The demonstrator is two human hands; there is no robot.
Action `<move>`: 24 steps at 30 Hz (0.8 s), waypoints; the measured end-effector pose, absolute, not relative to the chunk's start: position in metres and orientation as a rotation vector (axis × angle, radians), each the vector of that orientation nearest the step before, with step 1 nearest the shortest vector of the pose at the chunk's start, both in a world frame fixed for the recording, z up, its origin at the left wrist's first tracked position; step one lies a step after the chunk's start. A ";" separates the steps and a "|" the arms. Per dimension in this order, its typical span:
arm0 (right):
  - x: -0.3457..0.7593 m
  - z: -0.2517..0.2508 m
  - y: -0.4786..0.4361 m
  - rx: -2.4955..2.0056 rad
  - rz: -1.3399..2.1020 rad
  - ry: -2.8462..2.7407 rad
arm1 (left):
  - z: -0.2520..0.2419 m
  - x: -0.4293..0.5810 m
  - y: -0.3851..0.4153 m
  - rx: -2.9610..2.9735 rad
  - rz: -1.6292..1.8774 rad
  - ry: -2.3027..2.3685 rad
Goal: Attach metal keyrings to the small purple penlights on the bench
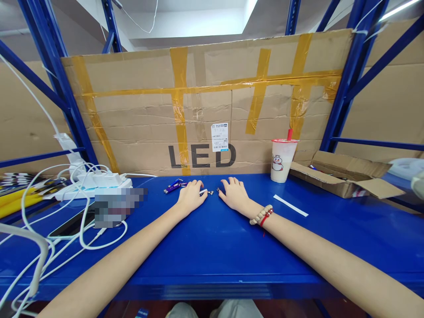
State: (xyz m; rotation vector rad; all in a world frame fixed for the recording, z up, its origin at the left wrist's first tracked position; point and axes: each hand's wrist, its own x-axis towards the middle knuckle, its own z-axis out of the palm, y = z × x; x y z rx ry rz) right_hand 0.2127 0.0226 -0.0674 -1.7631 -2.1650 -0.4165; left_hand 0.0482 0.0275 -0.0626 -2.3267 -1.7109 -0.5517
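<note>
My left hand [191,197] rests palm down on the blue shelf top, fingers forward and thumb apart. Between its thumb and index finger a small silvery piece [203,191] shows in part; no firm grip on it is visible. Just past the thumb lie tiny metal parts [211,192]. On the hand's outer side are shiny purple-blue objects [172,187], too small to name. My right hand [234,194], with a beaded bracelet [261,215] at the wrist, also lies palm down with fingers spread. A tiny dark piece [218,189] is at its thumb side.
A drink cup [281,161] with a red straw stands right of my hands, beside an open cardboard box [338,174]. A white strip [290,205] lies nearer. Left are a power strip [102,180], tangled white cables [86,234] and a phone [73,223]. A taped cardboard sheet [145,128] closes the back.
</note>
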 end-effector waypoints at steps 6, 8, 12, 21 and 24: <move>0.210 -0.064 0.020 -1.936 -0.262 -2.123 | -0.063 0.048 0.028 -2.280 -0.569 -1.814; 0.210 -0.063 0.019 -1.888 -0.294 -2.164 | -0.063 0.047 0.028 -2.303 -0.567 -1.811; 0.210 -0.064 0.018 -1.909 -0.346 -2.114 | -0.063 0.046 0.030 -2.367 -0.559 -1.755; 0.210 -0.062 0.020 -1.824 -0.362 -2.210 | -0.065 0.046 0.030 -2.356 -0.585 -1.716; 0.211 -0.061 0.020 -1.716 -0.377 -2.255 | -0.063 0.048 0.028 -2.307 -0.566 -1.782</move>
